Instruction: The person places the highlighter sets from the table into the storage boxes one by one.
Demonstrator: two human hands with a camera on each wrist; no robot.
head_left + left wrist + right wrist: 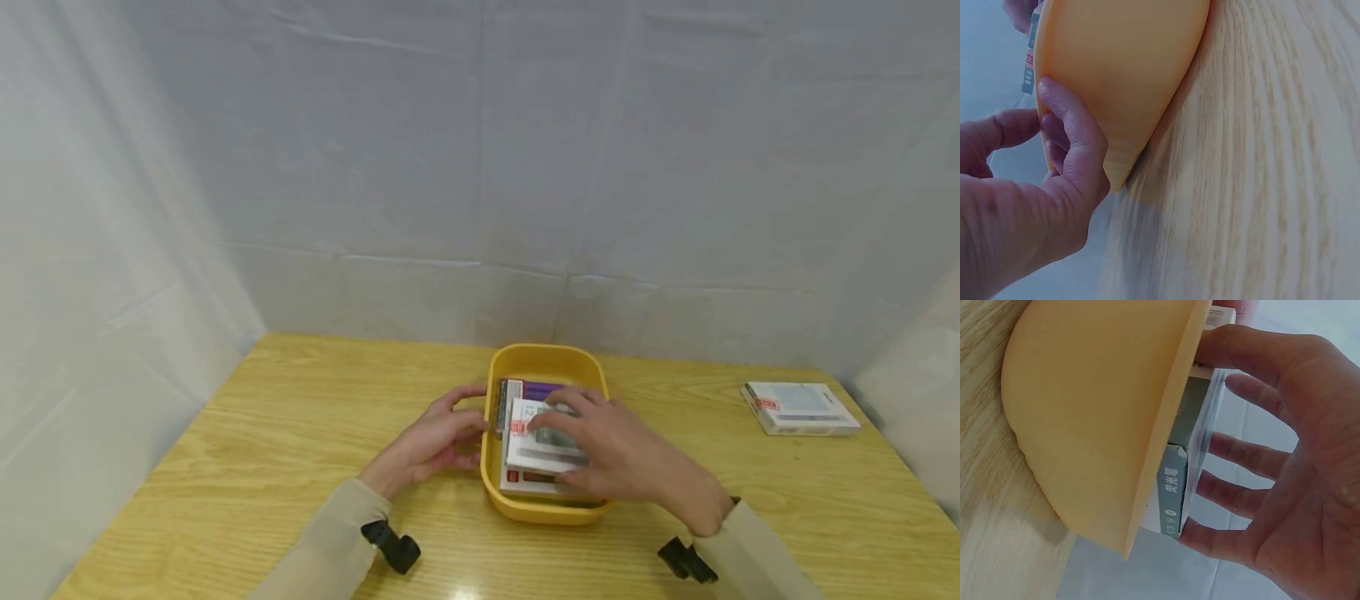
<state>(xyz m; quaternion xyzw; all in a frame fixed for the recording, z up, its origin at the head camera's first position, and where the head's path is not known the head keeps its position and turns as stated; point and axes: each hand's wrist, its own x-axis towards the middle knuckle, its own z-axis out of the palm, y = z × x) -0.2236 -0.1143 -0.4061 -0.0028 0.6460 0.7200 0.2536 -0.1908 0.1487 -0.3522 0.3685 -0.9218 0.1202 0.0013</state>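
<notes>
A yellow plastic basket (551,514) stands on the table with several flat boxes stacked inside. My left hand (442,437) holds the basket's left rim; in the left wrist view the thumb is at the rim and the fingers lie against the outer wall. My right hand (626,450) reaches over the right rim and grips the topmost white box (525,454), a highlighter box by its printed side (1172,481). Its thumb is at the near edge, the other fingers spread over the top and far edge. Beneath lie another white box (513,482) and a purple-and-grey box (512,392).
Another white box (802,408) with a red label lies at the far right of the wooden table (300,417). White sheeting (420,167) hangs behind the table and at both sides. Black straps (390,546) are on both wrists.
</notes>
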